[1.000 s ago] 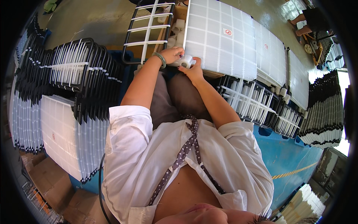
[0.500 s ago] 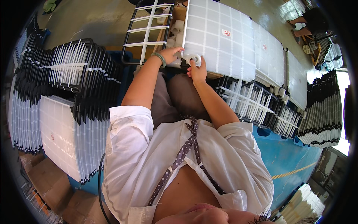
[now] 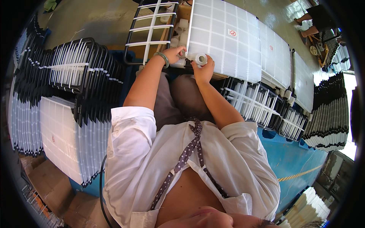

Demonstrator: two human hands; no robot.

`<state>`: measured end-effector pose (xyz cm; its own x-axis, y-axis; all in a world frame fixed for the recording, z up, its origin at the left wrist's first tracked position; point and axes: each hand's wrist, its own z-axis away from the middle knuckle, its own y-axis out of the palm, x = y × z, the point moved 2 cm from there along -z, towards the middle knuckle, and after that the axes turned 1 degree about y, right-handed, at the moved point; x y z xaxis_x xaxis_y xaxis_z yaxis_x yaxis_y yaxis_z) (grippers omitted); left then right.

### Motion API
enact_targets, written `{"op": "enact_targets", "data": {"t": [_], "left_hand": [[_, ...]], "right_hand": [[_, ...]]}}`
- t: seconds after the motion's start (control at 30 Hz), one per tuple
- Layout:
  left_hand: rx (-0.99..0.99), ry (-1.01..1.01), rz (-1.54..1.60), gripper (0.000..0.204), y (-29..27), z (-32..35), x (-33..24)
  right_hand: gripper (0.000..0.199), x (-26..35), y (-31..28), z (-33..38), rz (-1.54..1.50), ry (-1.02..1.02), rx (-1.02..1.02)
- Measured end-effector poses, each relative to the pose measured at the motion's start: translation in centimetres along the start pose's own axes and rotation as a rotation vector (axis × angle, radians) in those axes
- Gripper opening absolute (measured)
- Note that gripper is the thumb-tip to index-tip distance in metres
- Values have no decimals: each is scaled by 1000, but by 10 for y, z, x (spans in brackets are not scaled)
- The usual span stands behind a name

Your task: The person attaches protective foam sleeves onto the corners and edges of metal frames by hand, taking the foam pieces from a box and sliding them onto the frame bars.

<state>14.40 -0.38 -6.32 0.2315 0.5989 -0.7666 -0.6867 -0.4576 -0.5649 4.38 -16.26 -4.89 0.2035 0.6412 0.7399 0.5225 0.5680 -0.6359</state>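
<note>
My right hand (image 3: 204, 70) is closed round a small white roll (image 3: 200, 59), its hollow round end facing up. The roll is at the near left corner of a white gridded panel (image 3: 224, 36). Beside it, my left hand (image 3: 174, 55), with a bracelet at the wrist, has its thumb and fingers curled together at the panel's left edge. Whatever is between those fingertips is too small to make out. A black wire frame with white crossbars (image 3: 151, 27) stands just left of the panel, near my left hand.
Several white pieces (image 3: 182, 28) lie in a wooden box between frame and panel. More white panels (image 3: 274, 53) continue to the right, over stacked black-and-white racks (image 3: 249, 99). Stacks of black-framed racks (image 3: 70, 68) and a white panel (image 3: 59, 133) stand at left. Another person's legs (image 3: 306, 28) show at far right.
My right thumb has come off the roll's hole and my fingers now grip its side. The roll has turned so its open end shows more fully. My left hand has barely moved.
</note>
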Motion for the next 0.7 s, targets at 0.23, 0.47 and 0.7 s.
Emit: {"op": "enact_targets", "data": {"t": [0.23,0.47,0.7], "left_hand": [[-21,-35,241,47,-6,-6,21],[80,-138,320,34,-7,-5,22],[112,-110,283,22,-10,-5,28]], "right_hand": [[52,30,14,28,-907,618,496],[58,24,35,27,-974,963,686],[61,29,37,26,-862,924,723]]}}
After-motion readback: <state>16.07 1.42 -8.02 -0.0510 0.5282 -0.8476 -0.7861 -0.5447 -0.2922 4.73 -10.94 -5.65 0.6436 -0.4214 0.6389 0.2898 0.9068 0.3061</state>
